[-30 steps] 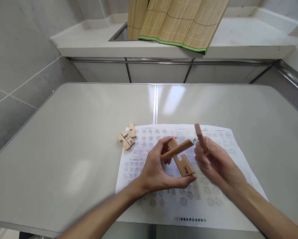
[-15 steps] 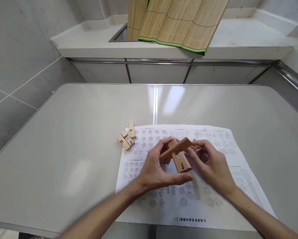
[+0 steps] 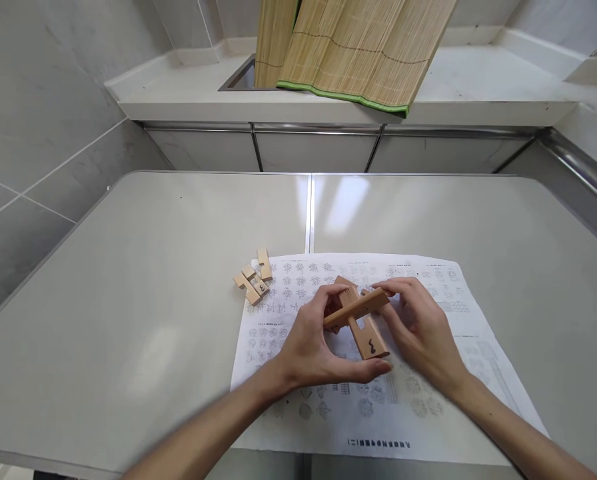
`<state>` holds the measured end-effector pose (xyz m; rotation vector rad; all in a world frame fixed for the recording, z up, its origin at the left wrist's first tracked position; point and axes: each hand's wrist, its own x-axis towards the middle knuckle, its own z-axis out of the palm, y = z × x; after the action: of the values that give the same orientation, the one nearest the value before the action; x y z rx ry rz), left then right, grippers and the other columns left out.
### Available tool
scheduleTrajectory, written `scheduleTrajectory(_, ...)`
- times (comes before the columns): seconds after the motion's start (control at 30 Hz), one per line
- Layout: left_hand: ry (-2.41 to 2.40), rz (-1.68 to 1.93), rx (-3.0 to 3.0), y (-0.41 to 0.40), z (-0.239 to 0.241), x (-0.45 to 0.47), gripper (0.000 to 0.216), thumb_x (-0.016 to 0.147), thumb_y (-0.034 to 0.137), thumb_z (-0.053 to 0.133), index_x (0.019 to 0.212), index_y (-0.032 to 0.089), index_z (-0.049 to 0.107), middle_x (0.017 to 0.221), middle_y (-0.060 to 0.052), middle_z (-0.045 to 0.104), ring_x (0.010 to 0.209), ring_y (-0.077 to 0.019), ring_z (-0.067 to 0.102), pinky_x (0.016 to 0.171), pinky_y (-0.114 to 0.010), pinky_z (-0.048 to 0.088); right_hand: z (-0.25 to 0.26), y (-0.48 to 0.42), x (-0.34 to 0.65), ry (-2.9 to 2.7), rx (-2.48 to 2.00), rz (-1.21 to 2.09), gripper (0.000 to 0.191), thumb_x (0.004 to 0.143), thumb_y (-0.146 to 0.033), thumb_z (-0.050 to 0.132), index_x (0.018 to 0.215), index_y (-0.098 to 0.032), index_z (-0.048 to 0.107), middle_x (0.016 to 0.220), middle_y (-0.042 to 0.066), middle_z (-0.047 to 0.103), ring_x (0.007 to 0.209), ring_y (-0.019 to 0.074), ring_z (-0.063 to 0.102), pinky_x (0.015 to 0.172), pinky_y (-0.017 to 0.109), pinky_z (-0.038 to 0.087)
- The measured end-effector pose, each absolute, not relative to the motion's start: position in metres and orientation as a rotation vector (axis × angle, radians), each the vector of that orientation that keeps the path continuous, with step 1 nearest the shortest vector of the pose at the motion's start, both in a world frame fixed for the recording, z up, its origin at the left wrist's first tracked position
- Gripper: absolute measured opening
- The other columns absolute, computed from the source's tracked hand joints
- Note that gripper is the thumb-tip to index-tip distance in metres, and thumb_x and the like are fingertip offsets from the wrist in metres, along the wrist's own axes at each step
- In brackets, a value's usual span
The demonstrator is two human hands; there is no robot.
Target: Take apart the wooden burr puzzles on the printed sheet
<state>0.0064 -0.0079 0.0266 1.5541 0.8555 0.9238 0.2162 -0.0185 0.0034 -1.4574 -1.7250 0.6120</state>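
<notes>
We hold a small wooden puzzle assembly [image 3: 357, 319] just above the printed instruction sheet [image 3: 428, 407], near the middle of the worktop [image 3: 143, 280]. It looks like 2 or 3 notched bars crossed over one another; the nearest bar carries a black squiggle mark. Our left hand [image 3: 311, 350] cups it from the left and below, fingers clamped on the marked bar's near end with the thumb under it. Our right hand [image 3: 421, 330] comes in from the right, fingers closed on the far end of the cross bar. We judge the pieces light, stiff and smooth, and likely to slip apart if the joint is loose, so a grip close to the crossing, on the flat faces, seems safest. To the far left, partly on the sheet's corner, lie 3 or so loose notched bars [image 3: 254, 279]. A bamboo mat [image 3: 348, 53] hangs over the far counter.
</notes>
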Motion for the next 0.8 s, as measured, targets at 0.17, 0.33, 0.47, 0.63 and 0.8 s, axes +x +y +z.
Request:
scheduleTrajectory(0.17, 0.867, 0.904, 1.654, -0.0068, 0.0250, 0.0083, 0.080, 0.064, 0.052, 0.095, 0.126, 0.021, 0.053, 0.106, -0.007, 0.069, 0.093, -0.0244, 0.068, 0.084, -0.040, 0.057, 0.0140, -0.0225, 0.2168, -1.667, -1.206, 0.844, 0.017, 0.109, -0.035, 0.050, 0.112, -0.030, 0.066, 0.106, 0.005, 0.066, 0.100, 0.0240, 0.063, 0.087, 0.040, 0.050)
scheduleTrajectory(0.33, 0.836, 0.898, 1.728, -0.0064, 0.0219, 0.0082, 0.085, 0.060, 0.052, 0.096, 0.128, 0.023, 0.053, 0.105, -0.005, 0.067, 0.090, -0.0225, 0.067, 0.080, -0.036, 0.056, 0.0139, -0.0246, 0.2154, -1.664, -1.168, 0.854, 0.007, 0.105, -0.027, 0.060, 0.106, -0.029, 0.066, 0.097, 0.004, 0.066, 0.092, 0.0223, 0.061, 0.080, 0.038, 0.049)
scheduleTrajectory(0.47, 0.824, 0.912, 1.789, -0.0068, 0.0217, 0.0085, 0.091, 0.054, 0.050, 0.098, 0.128, 0.023, 0.054, 0.113, -0.007, 0.065, 0.095, -0.0242, 0.066, 0.083, -0.039, 0.057, 0.0130, -0.0233, 0.2157, -1.669, -1.213, 0.770, 0.006, 0.104, -0.026, 0.062, 0.102, -0.029, 0.067, 0.094, 0.003, 0.066, 0.088, 0.0221, 0.061, 0.078, 0.037, 0.048)
scheduleTrajectory(0.63, 0.824, 0.958, 1.900, -0.0067, 0.0228, 0.0090, 0.096, 0.050, 0.049, 0.100, 0.131, 0.023, 0.057, 0.125, -0.012, 0.058, 0.114, -0.0315, 0.062, 0.096, -0.050, 0.057, 0.0124, -0.0239, 0.2140, -1.687, -1.286, 0.648, 0.005, 0.103, -0.029, 0.063, 0.101, -0.029, 0.068, 0.089, 0.003, 0.065, 0.081, 0.0230, 0.061, 0.074, 0.038, 0.048)
scheduleTrajectory(0.8, 0.853, 0.992, 1.972, -0.0090, 0.0189, 0.0091, 0.098, 0.053, 0.055, 0.097, 0.134, 0.021, 0.055, 0.123, -0.013, 0.061, 0.114, -0.0335, 0.063, 0.095, -0.050, 0.057, 0.0129, -0.0279, 0.2095, -1.690, -1.314, 0.598, 0.003, 0.103, -0.027, 0.063, 0.102, -0.029, 0.065, 0.091, 0.004, 0.066, 0.084, 0.0233, 0.062, 0.076, 0.038, 0.048)
